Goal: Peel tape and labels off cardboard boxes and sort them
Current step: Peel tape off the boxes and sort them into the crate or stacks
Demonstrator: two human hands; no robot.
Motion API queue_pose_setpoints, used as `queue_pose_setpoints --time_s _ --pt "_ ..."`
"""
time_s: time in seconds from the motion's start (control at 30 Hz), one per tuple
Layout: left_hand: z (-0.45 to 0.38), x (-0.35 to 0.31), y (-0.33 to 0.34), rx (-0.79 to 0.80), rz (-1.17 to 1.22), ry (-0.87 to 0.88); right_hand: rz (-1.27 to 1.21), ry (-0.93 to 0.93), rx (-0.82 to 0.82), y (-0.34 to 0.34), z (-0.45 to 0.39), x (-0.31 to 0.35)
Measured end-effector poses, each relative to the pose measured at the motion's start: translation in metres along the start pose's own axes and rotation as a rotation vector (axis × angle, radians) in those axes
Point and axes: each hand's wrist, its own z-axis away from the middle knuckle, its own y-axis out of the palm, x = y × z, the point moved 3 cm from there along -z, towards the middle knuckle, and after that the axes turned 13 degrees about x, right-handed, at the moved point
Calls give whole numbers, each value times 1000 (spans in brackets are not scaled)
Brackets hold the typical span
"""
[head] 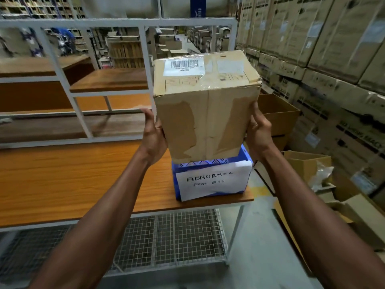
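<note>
A tall, worn cardboard box (205, 105) stands upright over a blue bin (210, 180) at the table's right end; whether it rests on the bin I cannot tell. My left hand (153, 132) grips the box's left side and my right hand (258, 128) grips its right side. A white barcode label (183, 66) lies on the box's top face under clear tape, beside a paler patch (230, 65). Brown tape (208, 122) runs down the front seam. The bin carries a handwritten paper sign (212, 182) reading "ABNORMAL".
The bin sits on a wooden table (83, 178) with a white metal shelf frame (116, 22) behind and a wire-mesh shelf (166, 236) below. Stacked cartons (333, 59) line the right wall; open cardboard boxes (279, 113) lie on the floor at right.
</note>
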Motion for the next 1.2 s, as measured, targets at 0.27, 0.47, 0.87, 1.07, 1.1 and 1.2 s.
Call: queue_pose_setpoints --time_s 0.27,0.47,0.87,1.07,1.1,1.2 --pt "-89 41 -52 -154 99 -51 32 92 48 -30 -83 -32" --pt "-124 78 -99 -232 71 -225 48 273 -2 -58 -127 -76" --pt "-168 136 -131 -312 163 -286 14 443 -37 -84 -202 -119" --pt "-191 147 -139 -224 80 -272 33 444 -57 -92 -237 -125" --pt "-195 149 -141 -197 78 -279 52 442 -69 -95 -242 -128" --pt "-204 149 -149 -141 15 -371 80 421 -121 -101 -254 -129"
